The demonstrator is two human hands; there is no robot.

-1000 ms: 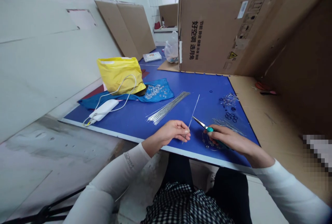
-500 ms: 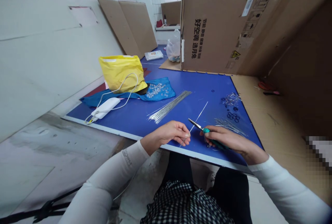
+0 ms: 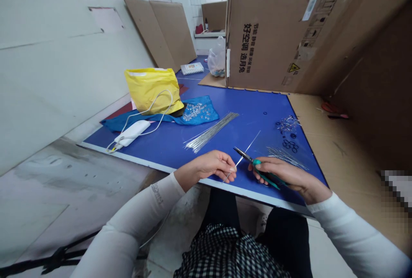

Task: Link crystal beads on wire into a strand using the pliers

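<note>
Pinching wire (image 3: 252, 143) near table edge (image 3: 277, 203), left grip (image 3: 222, 166); right grip (image 3: 278, 170) wrapped round pliers (image 3: 246, 156); open room beyond wire tip.

A plastic bag (image 3: 216, 58) rests beside a large cardboard box (image 3: 273, 42), beyond a yellow bag (image 3: 152, 91).

The person wears close-fitting white sleeves reaching to the wrists. The left sleeve (image 3: 128, 226) wrinkles around the elbow and carries a small grey marking (image 3: 157, 194) near its cuff, too small to read; the right sleeve (image 3: 354, 226) looks plain. The left fingers (image 3: 229, 169) and right fingers (image 3: 264, 167) are bare. A black-and-white checked garment (image 3: 225, 255) covers part of the dark trousers (image 3: 286, 231).
</note>
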